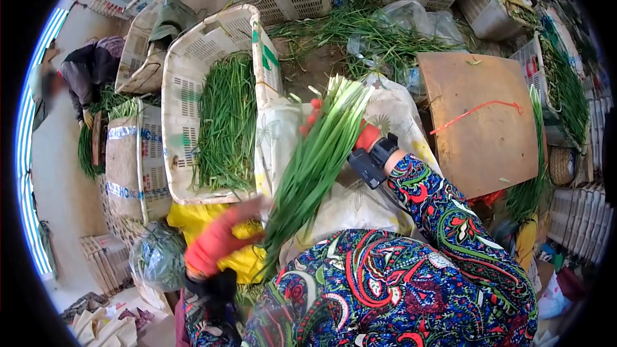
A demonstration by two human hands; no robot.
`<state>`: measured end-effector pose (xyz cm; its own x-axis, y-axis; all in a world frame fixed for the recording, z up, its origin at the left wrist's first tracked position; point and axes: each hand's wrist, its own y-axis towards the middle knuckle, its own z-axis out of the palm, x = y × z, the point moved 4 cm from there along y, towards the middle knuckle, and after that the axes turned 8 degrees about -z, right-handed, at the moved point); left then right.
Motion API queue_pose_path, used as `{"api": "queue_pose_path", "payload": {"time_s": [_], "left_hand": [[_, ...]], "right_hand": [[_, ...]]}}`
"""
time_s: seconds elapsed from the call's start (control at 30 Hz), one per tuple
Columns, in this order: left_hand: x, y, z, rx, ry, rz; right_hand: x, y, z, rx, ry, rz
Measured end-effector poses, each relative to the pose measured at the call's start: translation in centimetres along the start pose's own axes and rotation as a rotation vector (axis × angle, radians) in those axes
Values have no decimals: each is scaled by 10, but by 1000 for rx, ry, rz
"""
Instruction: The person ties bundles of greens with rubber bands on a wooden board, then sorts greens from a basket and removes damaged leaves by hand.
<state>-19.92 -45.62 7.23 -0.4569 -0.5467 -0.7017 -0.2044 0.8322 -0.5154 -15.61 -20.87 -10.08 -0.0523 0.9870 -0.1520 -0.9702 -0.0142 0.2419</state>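
Observation:
A bunch of green chives point(315, 160) with pale stem ends lies slanted across my lap, stems pointing away from me. Under and around its stem end is my right hand point(367, 136) in a red glove, with fingertips showing on the far side. My left hand point(225, 238), also red-gloved and somewhat blurred, is apart from the bunch near its leafy tips, fingers spread and nothing in them. A pale patterned cloth point(360, 209) covers my lap. Left of it stands a white plastic crate point(177, 173) with more chives point(226, 119) inside.
On my right is a brown board point(479, 122) with a red string point(475, 114) on it. Loose greens point(373, 32) litter the floor ahead. Several other crates point(283, 1) stand around. A co-worker point(93, 71) bends over greens at the far left. Yellow plastic point(193, 222) lies below my crate.

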Motion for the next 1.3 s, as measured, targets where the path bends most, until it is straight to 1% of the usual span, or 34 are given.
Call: {"api": "queue_pose_path", "payload": {"time_s": [0.03, 0.07, 0.13, 0.17, 0.2, 0.23, 0.27, 0.33, 0.37, 0.43, 0.47, 0.5, 0.53, 0.57, 0.6, 0.63, 0.67, 0.73, 0.77, 0.8, 0.87, 0.9, 0.97, 1.0, 1.07, 1.1, 1.13, 1.17, 1.23, 1.27, 1.3], "left_hand": [[13, 1, -20, -93, -349, -133], [22, 6, -36, -185, -696, -265], [29, 37, -54, -165, -648, -291], [33, 56, -49, 0, -680, -242], [41, 74, -34, 167, -710, -190], [48, 89, -15, 282, -832, -159], [37, 101, -3, 291, -916, -95], [76, 125, 31, 280, -1175, -118], [83, 128, 49, 382, -1277, -123], [74, 118, 61, 348, -1373, -147], [67, 109, 65, 332, -1407, -161], [61, 102, 68, 323, -1442, -174], [55, 94, 69, 354, -1454, -177], [52, 86, 73, 391, -1549, -190], [47, 81, 73, 368, -1565, -196], [43, 75, 74, 382, -1625, -181], [41, 70, 76, 396, -1683, -165], [53, 65, 81, 444, -1730, -198], [51, 62, 79, 400, -1748, -234], [52, 62, 81, 336, -1770, -283], [45, 64, 74, 283, -1733, -211], [43, 65, 73, 277, -1734, -223], [39, 63, 74, 264, -1740, -243], [36, 62, 73, 291, -1755, -220], [30, 59, 73, 335, -1793, -173], [36, 59, 79, 374, -1858, -142], [41, 59, 82, 387, -1860, -118], [44, 59, 84, 403, -1860, -94], [42, 61, 85, 429, -1875, -34], [44, 60, 87, 416, -1872, -60], [50, 58, 91, 401, -1869, -86]], "right_hand": [[-5, 0, 19, -42, -137, -143], [-6, 5, 27, -63, -130, -157], [-3, 18, 35, -99, -115, -192], [-4, 24, 45, -149, -152, -198], [-6, 31, 40, -82, -149, -167], [-8, 38, 35, -15, -149, -136], [-14, 39, 81, -11, -212, -187], [-13, 44, 91, -16, -300, -124], [-13, 47, 95, -17, -343, -92], [-10, 46, 100, -120, -418, -26], [-1, 43, 64, -253, -235, 36], [8, 30, 47, -269, -638, -44], [19, 14, 33, -314, -969, -81], [30, -3, 19, -386, -1301, -92], [26, -13, 25, -516, -801, -21], [21, -24, 33, -705, -304, -7], [16, -38, 26, -729, -146, -25], [-3, -44, 61, -791, -177, -6], [-13, -39, 78, -761, -229, 22], [-18, -32, 88, -723, -406, 84], [-29, -17, 101, -626, -764, 193], [-30, -15, 100, -679, -909, 222], [-24, -9, 100, -601, -1192, 400], [-20, -7, 99, -557, -1331, 497], [-13, -3, 108, -558, -1351, 557], [-9, -2, 108, -546, -1363, 605], [-8, -1, 109, -533, -1374, 654], [-8, 2, 115, -537, -1387, 636], [-6, 7, 110, -533, -1528, 608], [-4, 8, 110, -533, -1599, 589], [-1, 9, 119, -500, -1864, 612]]}}
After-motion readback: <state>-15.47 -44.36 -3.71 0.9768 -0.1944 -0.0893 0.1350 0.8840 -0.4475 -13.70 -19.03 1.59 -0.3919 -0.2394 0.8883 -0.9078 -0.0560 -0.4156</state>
